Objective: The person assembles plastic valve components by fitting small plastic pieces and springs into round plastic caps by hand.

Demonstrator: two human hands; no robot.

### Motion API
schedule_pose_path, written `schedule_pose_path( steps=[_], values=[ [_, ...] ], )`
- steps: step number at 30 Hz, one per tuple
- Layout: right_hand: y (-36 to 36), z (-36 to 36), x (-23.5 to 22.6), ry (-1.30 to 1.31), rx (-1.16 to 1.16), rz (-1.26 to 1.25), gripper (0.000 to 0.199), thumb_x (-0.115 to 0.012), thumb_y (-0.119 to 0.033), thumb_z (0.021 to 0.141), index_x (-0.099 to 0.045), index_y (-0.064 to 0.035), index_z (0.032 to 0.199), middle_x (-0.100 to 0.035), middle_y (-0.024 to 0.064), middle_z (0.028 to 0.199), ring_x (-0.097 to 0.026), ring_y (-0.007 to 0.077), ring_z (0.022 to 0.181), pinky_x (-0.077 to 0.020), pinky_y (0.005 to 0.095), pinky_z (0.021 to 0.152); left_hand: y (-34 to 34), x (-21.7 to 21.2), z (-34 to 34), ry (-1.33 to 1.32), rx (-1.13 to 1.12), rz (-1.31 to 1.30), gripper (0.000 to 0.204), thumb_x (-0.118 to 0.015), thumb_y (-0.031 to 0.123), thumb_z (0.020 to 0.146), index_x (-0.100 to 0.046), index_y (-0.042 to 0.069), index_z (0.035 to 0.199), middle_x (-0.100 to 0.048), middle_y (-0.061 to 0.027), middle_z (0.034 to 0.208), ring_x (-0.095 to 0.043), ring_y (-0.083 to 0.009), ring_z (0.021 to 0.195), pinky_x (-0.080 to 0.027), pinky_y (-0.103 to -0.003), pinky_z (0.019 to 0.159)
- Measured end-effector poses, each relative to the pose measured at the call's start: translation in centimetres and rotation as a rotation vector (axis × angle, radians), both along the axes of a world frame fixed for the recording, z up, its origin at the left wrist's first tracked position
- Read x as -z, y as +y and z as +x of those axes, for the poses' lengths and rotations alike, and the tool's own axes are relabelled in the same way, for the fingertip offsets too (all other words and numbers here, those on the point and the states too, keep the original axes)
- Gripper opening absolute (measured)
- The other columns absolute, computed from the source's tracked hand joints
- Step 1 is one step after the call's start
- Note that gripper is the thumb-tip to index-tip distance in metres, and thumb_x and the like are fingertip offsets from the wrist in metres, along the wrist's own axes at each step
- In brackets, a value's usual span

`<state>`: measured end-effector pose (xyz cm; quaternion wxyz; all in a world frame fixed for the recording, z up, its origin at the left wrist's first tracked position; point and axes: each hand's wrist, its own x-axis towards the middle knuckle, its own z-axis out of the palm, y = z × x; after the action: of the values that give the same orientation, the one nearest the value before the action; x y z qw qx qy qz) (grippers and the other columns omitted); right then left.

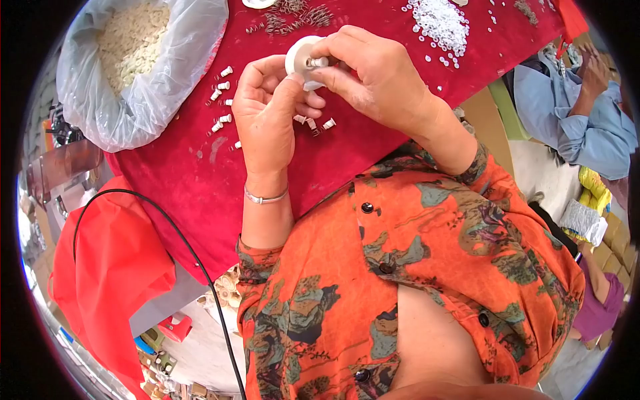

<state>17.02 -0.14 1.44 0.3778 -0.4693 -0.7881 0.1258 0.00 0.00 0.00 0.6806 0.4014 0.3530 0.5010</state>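
I'm seeing the red counter (pixel 373 143) carrying a bag of stock (pixel 133 60), springs (pixel 293 17) and few finished pins (pixel 223 100). My left hand (pixel 267 120) is gripping the white disc (pixel 299 57); my right hand (pixel 373 77) is pinching its peg (pixel 317 62), so much looks left.

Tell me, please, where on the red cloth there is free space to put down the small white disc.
Bare red cloth lies between the plastic bag and the left hand, toward the near edge, and right of the right hand, below the white ring pile. It is crowded around the small white pieces and the springs.
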Motion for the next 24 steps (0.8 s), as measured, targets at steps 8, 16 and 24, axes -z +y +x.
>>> schedule_pose_path(
  steps=[8, 16, 24],
  values=[
    [0.4, -1.1, 0.8, -0.096, 0.069, 0.079, 0.013, -0.065, -0.016, 0.080, -0.058, -0.0064, 0.086, -0.057, 0.0094, 0.073, -0.060, 0.0282, 0.065, -0.0504, 0.0372, 0.056, -0.3, 0.9, 1.2, 0.391, -0.220, 0.198, 0.017, -0.059, 0.001, 0.085, -0.057, -0.002, 0.102, -0.067, -0.0078, 0.076, -0.063, -0.0089, 0.058, -0.052, -0.021, 0.050],
    [-0.1, -1.5, -0.9, 0.063, -0.012, 0.154, 0.011, -0.065, -0.010, 0.079, -0.057, -0.0053, 0.084, -0.057, 0.0106, 0.073, -0.060, 0.0283, 0.064, -0.0491, 0.0359, 0.055, 0.8, 0.0, 0.1, 0.400, -0.308, 0.117, 0.021, -0.049, -0.004, 0.084, -0.056, -0.005, 0.104, -0.066, -0.0118, 0.078, -0.063, -0.0137, 0.052, -0.050, -0.024, 0.041],
    [-0.5, -1.0, -0.6, 0.310, 0.025, -0.108, 0.013, -0.067, -0.004, 0.078, -0.063, -0.0021, 0.090, -0.059, 0.0114, 0.076, -0.060, 0.0233, 0.064, -0.0479, 0.0306, 0.057, 0.4, -0.1, 0.5, 0.131, -0.165, 0.014, 0.027, -0.047, -0.004, 0.086, -0.052, -0.007, 0.112, -0.066, -0.0137, 0.085, -0.066, -0.0172, 0.058, -0.056, -0.026, 0.047]
  ],
)
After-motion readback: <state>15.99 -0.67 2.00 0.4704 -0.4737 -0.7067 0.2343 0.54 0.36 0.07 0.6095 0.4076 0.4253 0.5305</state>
